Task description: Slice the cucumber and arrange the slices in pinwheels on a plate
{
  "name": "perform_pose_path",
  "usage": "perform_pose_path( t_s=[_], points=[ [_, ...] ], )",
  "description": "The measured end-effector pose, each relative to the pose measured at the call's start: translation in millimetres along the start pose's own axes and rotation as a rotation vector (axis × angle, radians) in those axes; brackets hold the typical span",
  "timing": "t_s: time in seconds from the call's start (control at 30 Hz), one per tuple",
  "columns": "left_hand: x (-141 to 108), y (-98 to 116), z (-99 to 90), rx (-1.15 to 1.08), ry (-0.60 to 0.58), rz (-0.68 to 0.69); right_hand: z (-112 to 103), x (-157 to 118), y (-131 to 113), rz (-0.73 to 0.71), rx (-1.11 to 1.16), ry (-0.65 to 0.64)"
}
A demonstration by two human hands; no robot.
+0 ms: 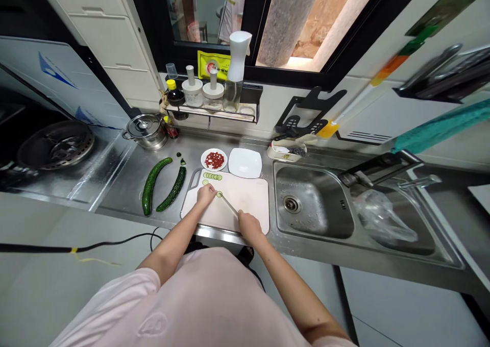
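Note:
My right hand [250, 224] is wrapped round the handle of a knife [230, 205]. The blade points up and left across the white cutting board [248, 196], its tip at a cucumber slice [219, 194]. Just left of that slice, my left hand [206, 195] rests low over the board with its fingers bunched; whatever they may hold is hidden. Beyond it lies an overlapping row of cucumber slices [213, 176], with a single slice [205, 182] by my fingers. Two whole-looking cucumbers, one longer [151, 186] and one darker [173, 190], lie left of the board.
Behind the board stand a plate of chopped red pieces [214, 159] and a white dish [245, 163]. Small dark green scraps [182, 162] lie near the cucumbers. A lidded pot [146, 131] is at back left, the sink [314, 204] at right. A seasoning shelf [214, 111] hangs behind.

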State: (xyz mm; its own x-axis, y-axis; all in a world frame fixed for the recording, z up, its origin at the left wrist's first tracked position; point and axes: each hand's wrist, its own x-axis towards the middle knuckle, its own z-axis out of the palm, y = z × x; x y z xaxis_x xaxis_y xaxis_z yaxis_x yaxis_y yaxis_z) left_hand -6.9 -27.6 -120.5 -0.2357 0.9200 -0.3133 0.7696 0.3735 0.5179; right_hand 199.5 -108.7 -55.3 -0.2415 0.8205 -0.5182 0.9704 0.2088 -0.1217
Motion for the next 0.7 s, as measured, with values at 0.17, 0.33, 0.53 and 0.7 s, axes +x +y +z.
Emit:
perform_pose_path(
  t_s=[0.17, 0.33, 0.53, 0.7],
  points=[
    [-1.0, 0.2, -0.1, -0.010, 0.002, 0.007, 5.1, -3.8, 4.7, -0.005, 0.009, 0.010],
    [-4.8, 1.4, 1.4, 0.003, 0.019, 0.005, 10.2, -5.2, 8.8, 0.004, 0.011, 0.005],
    [-17.1, 3.6, 7.9, 0.000, 0.068, 0.032, 20.0, -7.3, 19.4, 0.027, 0.053, 0.030],
    [-33.5, 6.9, 12.7, 0.049, 0.104, 0.114, 22.7, -9.2, 35.9, 0.090, 0.124, 0.078]
  ],
)
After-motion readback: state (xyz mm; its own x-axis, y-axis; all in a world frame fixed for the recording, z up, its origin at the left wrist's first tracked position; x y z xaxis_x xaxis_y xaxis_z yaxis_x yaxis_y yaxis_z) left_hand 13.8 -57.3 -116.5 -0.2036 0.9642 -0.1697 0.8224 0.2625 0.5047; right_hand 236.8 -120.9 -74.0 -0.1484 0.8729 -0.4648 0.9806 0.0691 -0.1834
